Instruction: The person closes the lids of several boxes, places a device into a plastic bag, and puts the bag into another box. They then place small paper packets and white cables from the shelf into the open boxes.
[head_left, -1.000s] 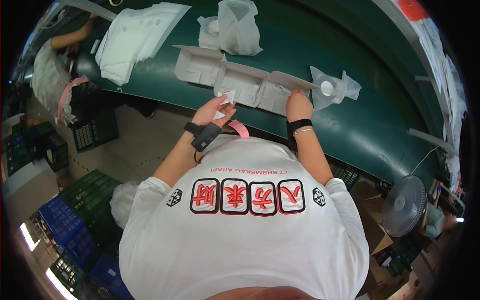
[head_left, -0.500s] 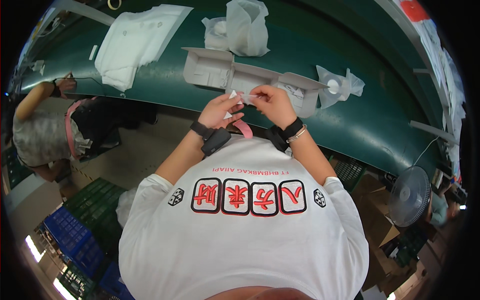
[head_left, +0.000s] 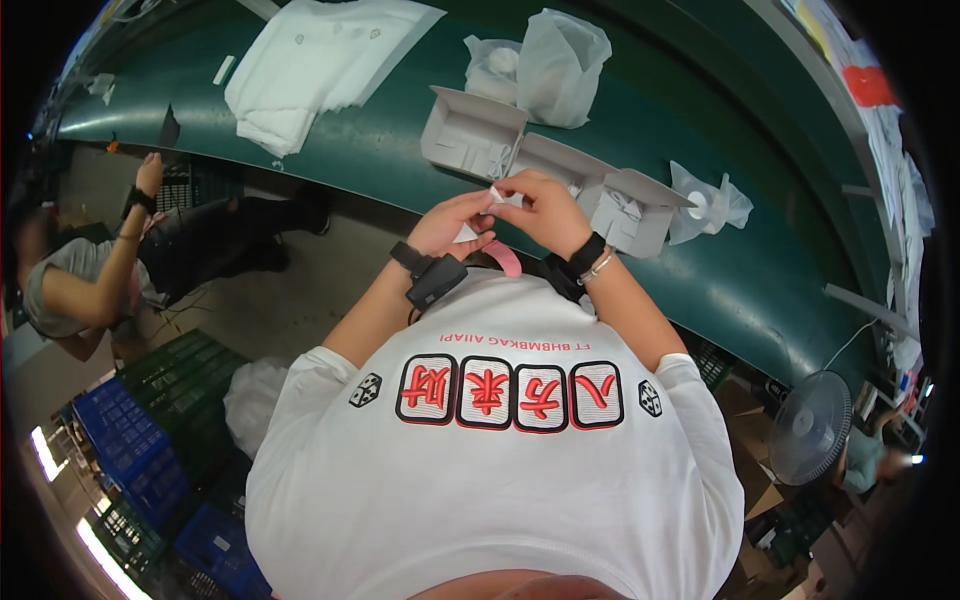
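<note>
My left hand [head_left: 452, 226] and my right hand [head_left: 551, 212] meet at the near edge of the green table. Both are closed, fingertips together. Between them shows a small white paper-like piece [head_left: 496, 195], pinched by both hands. A second white corner [head_left: 465, 234] sticks out from the left palm; whether it belongs to the same piece I cannot tell. Just beyond the hands stand three open white boxes in a row: a left box [head_left: 478, 108], a middle box [head_left: 570, 152] partly hidden by my right hand, and a right box [head_left: 655, 190]. White cables lie inside.
Behind the boxes stand filled translucent plastic bags [head_left: 563, 70]. Another bag with a white round item [head_left: 698, 205] lies right. White packing sheets [head_left: 310, 75] lie far left on the green table [head_left: 380, 150]. A co-worker [head_left: 90, 275] sits left; a fan [head_left: 812, 428] stands right.
My view has turned, so the table things appear farther right. My hands have come closer together, and the translucent strip seen between them is mostly covered. The co-worker's arm has drawn back from the table.
</note>
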